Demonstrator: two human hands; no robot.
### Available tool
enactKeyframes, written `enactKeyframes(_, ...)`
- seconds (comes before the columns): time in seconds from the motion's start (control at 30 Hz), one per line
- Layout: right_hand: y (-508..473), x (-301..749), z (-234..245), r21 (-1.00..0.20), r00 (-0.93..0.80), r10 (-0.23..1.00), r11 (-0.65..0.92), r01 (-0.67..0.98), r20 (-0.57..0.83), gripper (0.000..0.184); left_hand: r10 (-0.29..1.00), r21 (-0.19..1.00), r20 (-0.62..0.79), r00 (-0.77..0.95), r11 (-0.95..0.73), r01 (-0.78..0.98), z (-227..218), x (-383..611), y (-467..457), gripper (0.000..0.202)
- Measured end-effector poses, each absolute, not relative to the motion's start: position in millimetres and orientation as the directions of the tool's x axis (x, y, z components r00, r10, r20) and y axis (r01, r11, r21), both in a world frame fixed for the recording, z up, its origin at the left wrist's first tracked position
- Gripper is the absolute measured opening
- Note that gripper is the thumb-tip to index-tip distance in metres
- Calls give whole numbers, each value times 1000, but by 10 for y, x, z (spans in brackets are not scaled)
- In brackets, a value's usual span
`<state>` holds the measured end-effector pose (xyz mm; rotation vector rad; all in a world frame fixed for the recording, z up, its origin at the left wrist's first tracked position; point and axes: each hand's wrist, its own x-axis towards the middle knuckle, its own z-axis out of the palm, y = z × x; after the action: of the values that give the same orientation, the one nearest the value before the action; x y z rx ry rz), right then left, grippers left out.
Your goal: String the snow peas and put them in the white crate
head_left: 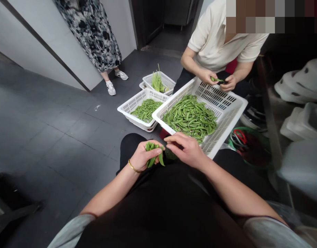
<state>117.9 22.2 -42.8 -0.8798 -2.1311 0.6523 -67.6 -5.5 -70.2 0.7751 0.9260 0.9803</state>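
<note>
My left hand (145,155) is closed round several green pea pods (151,155), whose ends stick out past the thumb. A gold bracelet (134,166) circles that wrist. Just to its right is my right hand (184,148), its thumb and forefinger slightly apart, with nothing visible between them. Beyond both hands a large white slotted basket (232,119) stands tilted, holding a heap of pea pods (190,117). Its near edge is partly hidden by my right hand.
A smaller white basket (126,107) with pods stands on the floor to the left. Behind it another basket (171,82) holds long green stalks (157,82). Opposite me a person in a cream shirt (212,38) handles a pod. Someone in a patterned skirt (92,34) stands further back. White containers (303,120) line the right.
</note>
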Motion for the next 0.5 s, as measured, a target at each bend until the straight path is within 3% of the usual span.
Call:
enactKeyframes(0.17, 250, 1163, -392, -698, -643, 669, 659, 281, 374, 12, 853, 825, -308, 421, 460, -330, -684, -740, -63, 27)
enactKeyframes(0.27, 223, 1118, -451, -569, -661, 624, 746, 347, 416, 14, 819, 785, -327, 472, 513, -346, -706, -717, -61, 25)
enactKeyframes(0.37, 194, 1075, -504, -416, -590, 638, 770, 484, 495, 17, 814, 714, -370, 448, 557, -424, -734, -665, -37, 26)
enactKeyframes(0.5, 205, 1227, -434, -489, -446, 688, 723, 489, 572, 12, 903, 778, -335, 269, 426, -461, -728, -710, 26, 25)
